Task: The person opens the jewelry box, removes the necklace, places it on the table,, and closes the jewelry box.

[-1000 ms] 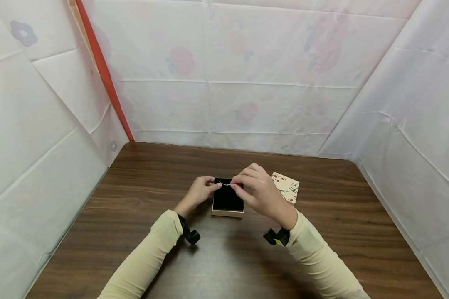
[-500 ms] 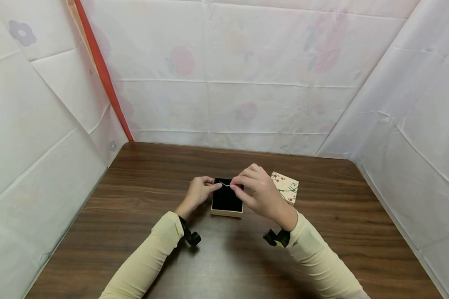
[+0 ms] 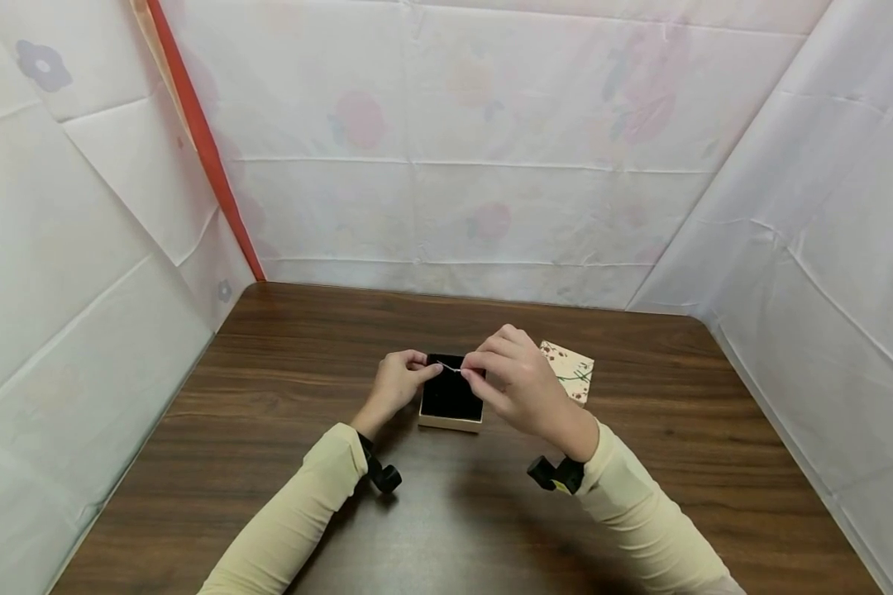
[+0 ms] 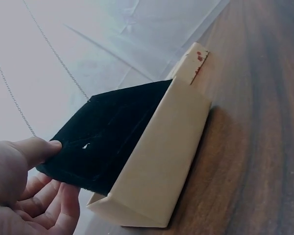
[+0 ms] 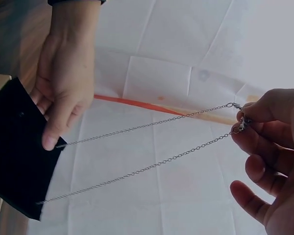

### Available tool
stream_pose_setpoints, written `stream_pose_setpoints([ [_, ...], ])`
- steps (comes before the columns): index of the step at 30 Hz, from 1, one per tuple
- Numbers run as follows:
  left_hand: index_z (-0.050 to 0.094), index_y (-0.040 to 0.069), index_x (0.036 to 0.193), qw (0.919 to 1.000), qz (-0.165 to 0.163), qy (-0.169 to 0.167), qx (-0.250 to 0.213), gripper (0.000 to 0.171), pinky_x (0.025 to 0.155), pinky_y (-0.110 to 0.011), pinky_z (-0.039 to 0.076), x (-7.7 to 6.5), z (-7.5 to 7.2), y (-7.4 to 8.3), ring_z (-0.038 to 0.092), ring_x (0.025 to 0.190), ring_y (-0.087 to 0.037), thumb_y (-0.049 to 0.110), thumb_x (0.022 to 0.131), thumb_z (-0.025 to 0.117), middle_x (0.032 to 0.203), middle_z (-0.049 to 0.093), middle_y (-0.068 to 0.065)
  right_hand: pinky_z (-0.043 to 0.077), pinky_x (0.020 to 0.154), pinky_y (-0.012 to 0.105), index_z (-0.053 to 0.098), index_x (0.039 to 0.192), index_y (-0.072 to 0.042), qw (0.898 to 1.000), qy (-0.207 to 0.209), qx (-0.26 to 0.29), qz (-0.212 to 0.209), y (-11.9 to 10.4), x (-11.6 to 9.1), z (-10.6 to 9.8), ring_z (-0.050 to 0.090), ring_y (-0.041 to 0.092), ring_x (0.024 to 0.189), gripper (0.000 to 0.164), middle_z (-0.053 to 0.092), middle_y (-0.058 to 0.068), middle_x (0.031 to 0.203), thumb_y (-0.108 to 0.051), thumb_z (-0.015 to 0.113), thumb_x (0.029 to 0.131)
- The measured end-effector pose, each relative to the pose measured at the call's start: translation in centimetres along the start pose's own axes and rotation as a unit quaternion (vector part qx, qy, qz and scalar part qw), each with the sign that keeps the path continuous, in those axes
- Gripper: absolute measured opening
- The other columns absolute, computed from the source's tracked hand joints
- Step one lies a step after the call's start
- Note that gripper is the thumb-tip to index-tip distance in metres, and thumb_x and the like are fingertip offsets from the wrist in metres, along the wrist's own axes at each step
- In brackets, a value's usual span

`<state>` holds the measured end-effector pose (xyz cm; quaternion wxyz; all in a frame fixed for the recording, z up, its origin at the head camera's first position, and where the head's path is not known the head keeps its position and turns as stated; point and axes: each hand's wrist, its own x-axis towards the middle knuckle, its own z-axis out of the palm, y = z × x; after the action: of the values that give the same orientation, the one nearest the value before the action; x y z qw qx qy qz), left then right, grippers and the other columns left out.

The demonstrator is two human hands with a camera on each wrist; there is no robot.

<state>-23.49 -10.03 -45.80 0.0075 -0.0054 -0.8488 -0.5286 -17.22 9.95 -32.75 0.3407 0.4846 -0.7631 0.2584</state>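
Note:
My left hand pinches the edge of a black velvet jewellery pad, thumb on top and fingers beneath. The pad sits tilted in a small cream cardboard box, its gripped edge raised above the box wall. A thin silver chain necklace runs from two spots at the pad's edge to my right hand. Thumb and index finger of that hand pinch the clasp end of the necklace, and both strands stretch nearly straight. In the head view, my right hand is above the right side of the box.
The box's cream lid, printed with a floral pattern, lies on the brown wooden table behind my right hand. Pale sheets hang behind the table and along both sides, with a red strip at the left corner.
My right hand has shifted slightly to the right, holding the clasp end. My left hand, the pad and the box stay almost where they were.

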Motion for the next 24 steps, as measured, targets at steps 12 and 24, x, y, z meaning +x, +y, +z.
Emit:
stream_pose_setpoints([
  [12, 0.071, 0.000, 0.094, 0.9997, 0.016, -0.010, -0.013, 0.026, 0.063, -0.025, 0.051, -0.8, 0.0, 0.6, 0.060, 0.060, -0.008, 0.024, 0.085, 0.075, 0.085, 0.073, -0.013, 0.039, 0.066, 0.032, 0.071, 0.084, -0.003, 0.998, -0.026, -0.039, -0.030, 2.4, 2.9, -2.1, 0.049, 0.020, 0.068, 0.006, 0.068, 0.005, 0.078, 0.000, 0.075, 0.080],
  [24, 0.072, 0.001, 0.098, 0.9976, 0.025, -0.046, -0.045, 0.024, 0.062, -0.024, 0.051, -1.8, -0.1, 1.1, 0.062, 0.062, -0.010, 0.022, 0.086, 0.075, 0.085, 0.072, -0.010, 0.038, 0.065, 0.034, 0.071, 0.085, 0.001, 0.998, -0.034, -0.039, -0.019, 5.3, 5.7, -2.9, 0.049, 0.024, 0.067, 0.004, 0.067, 0.010, 0.077, 0.004, 0.070, 0.083],
])
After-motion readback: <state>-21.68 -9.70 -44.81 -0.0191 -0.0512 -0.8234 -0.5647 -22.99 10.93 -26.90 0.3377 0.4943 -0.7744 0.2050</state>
